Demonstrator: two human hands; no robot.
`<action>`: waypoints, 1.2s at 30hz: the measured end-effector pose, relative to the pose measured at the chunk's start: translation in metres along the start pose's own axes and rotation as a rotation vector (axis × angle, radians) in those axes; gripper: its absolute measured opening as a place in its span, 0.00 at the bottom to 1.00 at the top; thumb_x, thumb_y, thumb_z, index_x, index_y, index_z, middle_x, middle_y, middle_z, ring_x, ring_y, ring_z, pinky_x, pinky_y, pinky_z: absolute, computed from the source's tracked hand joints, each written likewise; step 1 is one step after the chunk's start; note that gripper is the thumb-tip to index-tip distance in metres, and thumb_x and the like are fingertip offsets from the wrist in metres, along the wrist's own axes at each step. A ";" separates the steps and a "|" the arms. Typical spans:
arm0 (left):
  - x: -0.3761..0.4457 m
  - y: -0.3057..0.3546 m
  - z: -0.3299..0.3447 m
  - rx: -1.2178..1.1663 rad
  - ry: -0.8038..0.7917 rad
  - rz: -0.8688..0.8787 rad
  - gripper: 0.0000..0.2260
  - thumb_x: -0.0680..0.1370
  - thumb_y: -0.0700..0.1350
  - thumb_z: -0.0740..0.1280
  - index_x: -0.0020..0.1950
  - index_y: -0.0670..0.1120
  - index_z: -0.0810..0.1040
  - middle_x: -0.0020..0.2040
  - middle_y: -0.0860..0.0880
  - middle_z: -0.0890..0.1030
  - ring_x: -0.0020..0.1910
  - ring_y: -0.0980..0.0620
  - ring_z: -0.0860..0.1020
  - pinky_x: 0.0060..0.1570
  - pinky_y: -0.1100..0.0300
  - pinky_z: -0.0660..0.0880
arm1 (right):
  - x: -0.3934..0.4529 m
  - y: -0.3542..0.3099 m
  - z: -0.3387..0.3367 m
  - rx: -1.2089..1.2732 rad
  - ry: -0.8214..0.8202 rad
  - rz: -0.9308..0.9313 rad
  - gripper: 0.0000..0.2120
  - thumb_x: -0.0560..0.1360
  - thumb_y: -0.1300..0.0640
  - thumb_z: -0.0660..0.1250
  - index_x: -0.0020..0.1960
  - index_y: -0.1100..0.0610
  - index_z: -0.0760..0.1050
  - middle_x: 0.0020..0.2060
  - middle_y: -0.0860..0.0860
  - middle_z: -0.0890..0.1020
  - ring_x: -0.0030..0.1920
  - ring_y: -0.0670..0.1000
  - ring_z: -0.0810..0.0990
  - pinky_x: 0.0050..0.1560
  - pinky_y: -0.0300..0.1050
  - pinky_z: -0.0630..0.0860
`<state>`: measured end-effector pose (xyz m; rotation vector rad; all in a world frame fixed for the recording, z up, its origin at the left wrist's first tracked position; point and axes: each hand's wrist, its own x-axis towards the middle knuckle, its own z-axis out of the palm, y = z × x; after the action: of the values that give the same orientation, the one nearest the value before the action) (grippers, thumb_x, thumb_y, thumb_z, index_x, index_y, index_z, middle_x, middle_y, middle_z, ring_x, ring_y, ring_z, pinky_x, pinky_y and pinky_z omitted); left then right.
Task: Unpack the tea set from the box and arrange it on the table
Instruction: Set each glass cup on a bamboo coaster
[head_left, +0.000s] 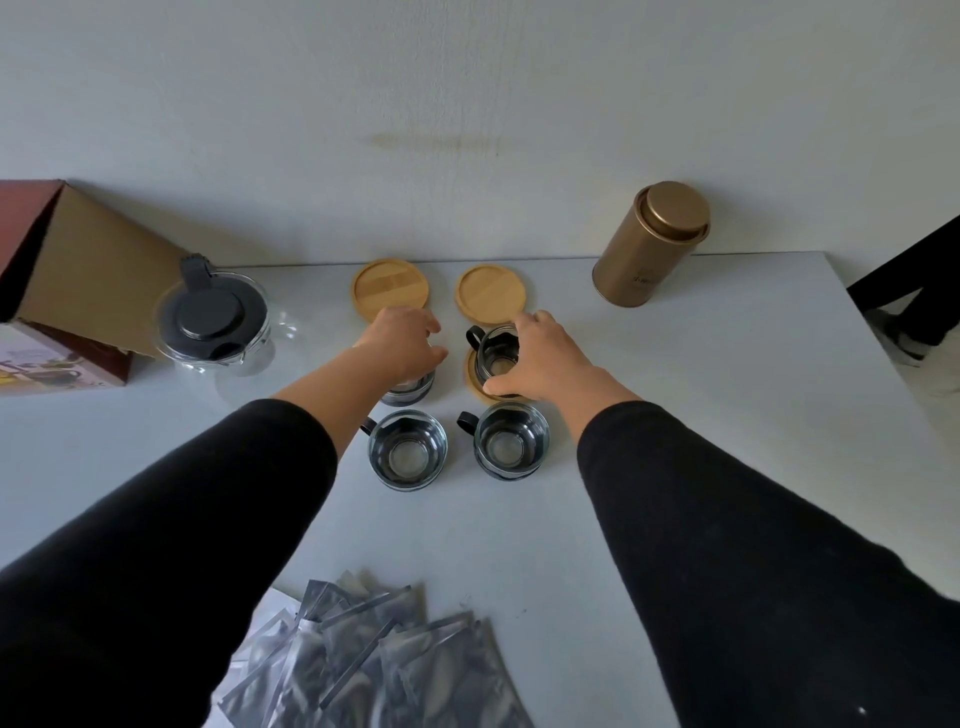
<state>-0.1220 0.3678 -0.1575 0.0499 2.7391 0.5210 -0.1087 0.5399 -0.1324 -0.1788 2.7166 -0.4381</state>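
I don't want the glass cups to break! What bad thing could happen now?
Two things might go wrong. The right hand holds a glass cup that sits on a wooden coaster, so a slip could tip it. The left hand reaches over another cup, and both sleeves pass close by the two near cups, which could get bumped.

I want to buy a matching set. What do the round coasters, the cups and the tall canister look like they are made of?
Coasters: pale wood, maybe bamboo, with visible grain and a matte look.
Cups: clear glass in dark holders with handles, plastic or metal, unclear which.
Canister: likely metal, with a brushed golden-bronze sheen.
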 end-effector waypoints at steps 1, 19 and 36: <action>0.000 0.000 0.000 -0.009 0.003 -0.002 0.20 0.79 0.50 0.64 0.69 0.45 0.72 0.64 0.47 0.78 0.67 0.47 0.71 0.67 0.54 0.67 | -0.001 0.000 0.000 0.002 -0.003 -0.002 0.39 0.65 0.50 0.76 0.69 0.60 0.63 0.64 0.57 0.68 0.63 0.57 0.72 0.57 0.46 0.71; -0.044 -0.006 -0.010 0.034 0.101 0.178 0.28 0.74 0.55 0.70 0.70 0.47 0.70 0.71 0.45 0.68 0.71 0.44 0.66 0.70 0.49 0.64 | -0.099 -0.010 0.016 0.101 0.089 0.115 0.40 0.64 0.48 0.77 0.68 0.57 0.61 0.63 0.54 0.69 0.61 0.55 0.73 0.59 0.47 0.73; -0.097 -0.032 0.013 0.160 -0.077 0.223 0.48 0.68 0.53 0.76 0.79 0.45 0.50 0.79 0.48 0.53 0.79 0.46 0.47 0.75 0.49 0.53 | -0.102 -0.021 0.045 -0.017 0.145 0.201 0.37 0.66 0.51 0.76 0.68 0.62 0.64 0.63 0.58 0.73 0.63 0.58 0.72 0.60 0.49 0.72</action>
<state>-0.0256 0.3327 -0.1483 0.4100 2.7086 0.3485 0.0039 0.5260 -0.1294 0.1264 2.8434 -0.3826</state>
